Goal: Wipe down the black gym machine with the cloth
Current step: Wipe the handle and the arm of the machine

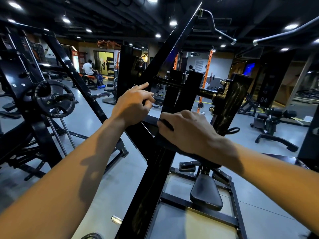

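The black gym machine (151, 169) fills the middle of the view, its slanted beam running from the bottom centre up to the top right. A dark cloth (165, 140) lies over the beam under my right hand (186, 130), which grips it with curled fingers and presses it against the frame. My left hand (133, 104) is a little higher and to the left. Its index finger points outward and its other fingers curl round a part of the frame; what exactly they hold is hidden.
A padded seat (206, 194) sits low on the machine's base. A rack with a weight plate (53, 99) stands at the left. Benches (274, 125) stand on the right. Two people are far back across the grey floor. A curved bar (217, 26) hangs overhead.
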Motion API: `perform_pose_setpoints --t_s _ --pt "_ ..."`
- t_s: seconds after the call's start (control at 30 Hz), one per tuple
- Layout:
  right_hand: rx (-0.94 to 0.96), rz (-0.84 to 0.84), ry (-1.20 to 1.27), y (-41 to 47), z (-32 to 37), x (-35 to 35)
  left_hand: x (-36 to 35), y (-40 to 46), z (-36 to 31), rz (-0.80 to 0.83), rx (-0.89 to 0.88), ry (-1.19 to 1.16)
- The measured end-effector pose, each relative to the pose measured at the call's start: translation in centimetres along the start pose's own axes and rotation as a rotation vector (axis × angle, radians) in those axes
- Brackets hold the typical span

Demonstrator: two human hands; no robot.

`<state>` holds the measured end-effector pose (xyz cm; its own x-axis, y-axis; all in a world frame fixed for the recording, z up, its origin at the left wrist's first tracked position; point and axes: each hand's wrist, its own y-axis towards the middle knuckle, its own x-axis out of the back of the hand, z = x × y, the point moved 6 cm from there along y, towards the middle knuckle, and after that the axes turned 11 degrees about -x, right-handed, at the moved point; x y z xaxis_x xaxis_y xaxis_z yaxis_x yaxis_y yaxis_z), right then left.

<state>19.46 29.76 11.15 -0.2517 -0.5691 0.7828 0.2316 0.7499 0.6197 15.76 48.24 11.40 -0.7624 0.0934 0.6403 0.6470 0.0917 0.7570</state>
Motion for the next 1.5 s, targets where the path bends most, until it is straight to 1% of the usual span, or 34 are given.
perform_pose_setpoints --t_s 0.13,0.2,0.4,0.47,0.53,0.6,0.73,0.83,1.0,1.07,1.13,1.3,1.4,1.5 --pt "-0.150 -0.041 -0.017 3.4 -3.4 0.6 -0.1 -0.1 0.1 0.013 -0.001 -0.006" --pt "-0.172 -0.071 -0.035 3.8 -3.8 0.4 -0.2 -0.2 0.1 0.027 0.003 -0.015" --pt "-0.046 -0.052 -0.030 0.3 -0.2 0.2 -0.2 -0.9 -0.1 0.047 0.036 0.013" --pt "0.000 -0.022 -0.008 -1.4 1.2 -0.1 0.0 -1.0 -0.7 0.044 0.031 0.017" --pt "0.018 0.006 0.029 -1.4 1.2 -0.1 0.3 -1.0 -1.2 0.044 0.021 0.024" --pt "-0.006 0.009 0.026 0.4 -0.1 0.0 0.5 -1.1 -1.5 0.046 0.032 0.024" --pt "-0.143 -0.051 -0.013 3.4 -3.3 0.3 0.3 -1.5 -1.3 0.042 -0.013 0.028" --pt "-0.122 -0.084 -0.045 2.9 -2.7 0.5 -0.1 -1.8 -0.7 0.034 -0.037 0.024" --pt "0.008 -0.055 -0.043 -1.6 1.6 0.0 -0.2 -1.8 -0.7 0.021 -0.023 0.033" --pt "0.037 -0.034 -0.032 -2.4 2.1 0.0 -0.2 -1.7 -0.6 0.026 -0.015 0.030" --pt "0.027 -0.019 -0.014 -1.4 1.4 0.1 -0.2 -1.7 -0.8 0.032 -0.010 0.027" --pt "-0.116 -0.074 -0.041 2.3 -2.3 0.5 -0.2 -2.0 -0.9 0.012 -0.013 0.022" --pt "-0.080 -0.122 -0.087 1.0 -0.9 0.5 -0.1 -2.1 -0.8 -0.004 -0.018 0.034" --pt "-0.027 -0.086 -0.040 -2.2 1.4 -0.1 -0.2 -2.1 -0.9 -0.005 -0.008 0.036"
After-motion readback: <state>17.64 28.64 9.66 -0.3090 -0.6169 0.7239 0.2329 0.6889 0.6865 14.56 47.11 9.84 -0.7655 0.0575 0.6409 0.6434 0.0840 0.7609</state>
